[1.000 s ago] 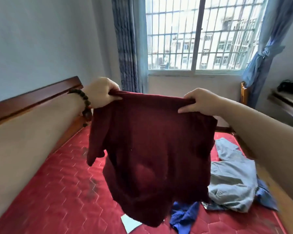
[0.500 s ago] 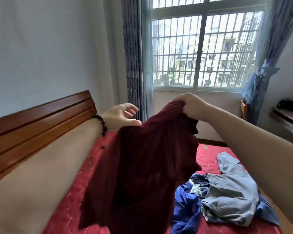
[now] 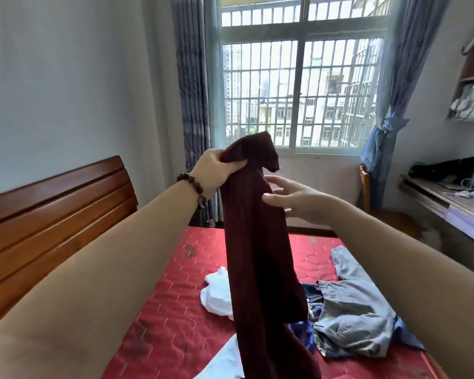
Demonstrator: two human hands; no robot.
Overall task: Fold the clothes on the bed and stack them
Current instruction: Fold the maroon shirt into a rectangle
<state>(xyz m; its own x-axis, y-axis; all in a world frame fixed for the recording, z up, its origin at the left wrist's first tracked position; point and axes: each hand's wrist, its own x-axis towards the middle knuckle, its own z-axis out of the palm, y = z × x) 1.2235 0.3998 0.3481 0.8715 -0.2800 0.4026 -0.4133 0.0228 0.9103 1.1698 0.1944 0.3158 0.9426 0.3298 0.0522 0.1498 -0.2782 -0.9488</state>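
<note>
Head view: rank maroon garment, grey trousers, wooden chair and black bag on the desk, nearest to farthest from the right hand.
1. maroon garment: at the fingertips of the right hand, hanging from the left hand.
2. wooden chair: just beyond the hand, under the window.
3. grey trousers: below it, on the bed; too close to call against the chair.
4. black bag: far right, on the desk.

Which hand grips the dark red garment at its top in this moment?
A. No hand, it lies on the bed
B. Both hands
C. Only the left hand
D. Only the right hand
C: the left hand has its fingers curled round the bunched top of the garment, while the right hand is beside it with straight fingers, not gripping.
</note>
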